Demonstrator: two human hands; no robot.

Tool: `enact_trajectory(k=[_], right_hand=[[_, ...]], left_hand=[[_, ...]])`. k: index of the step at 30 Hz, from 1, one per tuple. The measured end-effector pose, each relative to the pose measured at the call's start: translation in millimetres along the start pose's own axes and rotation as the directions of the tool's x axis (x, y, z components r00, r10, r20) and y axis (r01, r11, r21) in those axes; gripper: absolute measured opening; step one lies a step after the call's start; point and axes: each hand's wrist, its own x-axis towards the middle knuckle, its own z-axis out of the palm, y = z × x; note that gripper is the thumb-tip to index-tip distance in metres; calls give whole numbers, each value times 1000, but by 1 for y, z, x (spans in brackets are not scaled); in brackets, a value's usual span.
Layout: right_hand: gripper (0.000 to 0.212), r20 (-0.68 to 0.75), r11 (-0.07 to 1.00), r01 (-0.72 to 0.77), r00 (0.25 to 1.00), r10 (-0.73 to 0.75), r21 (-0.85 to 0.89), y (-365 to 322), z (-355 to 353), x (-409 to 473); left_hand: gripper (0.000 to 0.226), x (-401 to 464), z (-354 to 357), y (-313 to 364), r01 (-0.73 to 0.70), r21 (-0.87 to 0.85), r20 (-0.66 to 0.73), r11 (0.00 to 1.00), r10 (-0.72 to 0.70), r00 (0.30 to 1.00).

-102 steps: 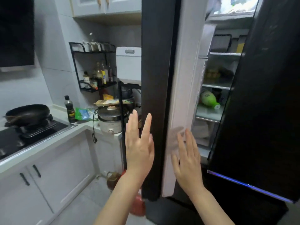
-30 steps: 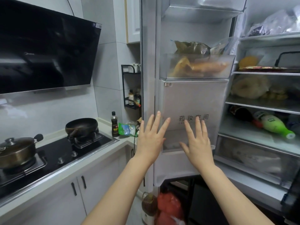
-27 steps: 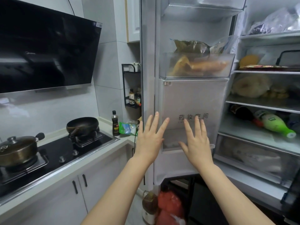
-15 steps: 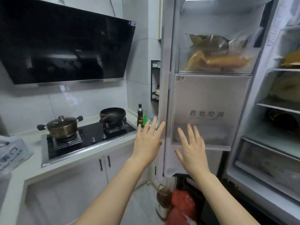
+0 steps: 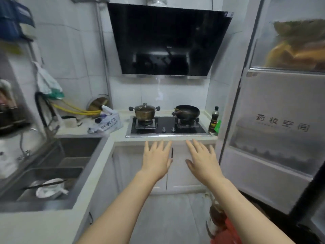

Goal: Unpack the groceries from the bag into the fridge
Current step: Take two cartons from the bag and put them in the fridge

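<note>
A white plastic grocery bag (image 5: 107, 123) with blue print sits on the counter's back left corner, left of the stove. The fridge door (image 5: 274, 120) stands open at the right, its upper bin holding yellowish packets (image 5: 297, 53). My left hand (image 5: 156, 159) and my right hand (image 5: 202, 159) are stretched out side by side in front of the counter edge, palms down, fingers spread, both empty. The bag is well beyond and to the left of both hands.
A gas stove (image 5: 167, 126) carries a lidded pot (image 5: 145, 111) and a black pan (image 5: 187, 111). A dark bottle (image 5: 213, 120) stands by the fridge door. A double sink (image 5: 52, 169) with dishes lies at left. A red bag (image 5: 226, 233) and a jug sit on the floor.
The view has swung left from the fridge towards the stove and sink. Both hands have moved away from the fridge door and now hover in front of the counter.
</note>
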Motion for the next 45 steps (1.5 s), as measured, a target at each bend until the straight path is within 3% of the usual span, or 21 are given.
enact_trajectory(k=[6,13,17,23,30,39,45], right_hand=[[40,239,987,155,958,-158,29,-63,32,15],[41,462,958,278,842,-279,71,-123,85,-4],[51,569,958,261,774,-279,114,-143,113,-22],[45,651,961,268,718,-247,69,-172,139,-31],[46,718,972,208,659,-224,112,-203,168,-57],[45,768,989,117,624,-146,92,-202,186,-67],[44,804,989,118,577,-145,94,-190,208,-56]], left_hand=[[46,-46,13,-45,153,98,252,983,-174,952],[47,-104,50,-84,308,82,493,948,-307,814],[51,-136,79,-104,392,49,581,919,-346,737],[46,-161,102,-126,416,17,640,909,-330,694],[49,-187,136,-146,377,-64,679,924,-236,695],[45,-195,165,-163,348,-128,711,929,-159,685],[43,-186,185,-162,411,-123,760,903,-181,624]])
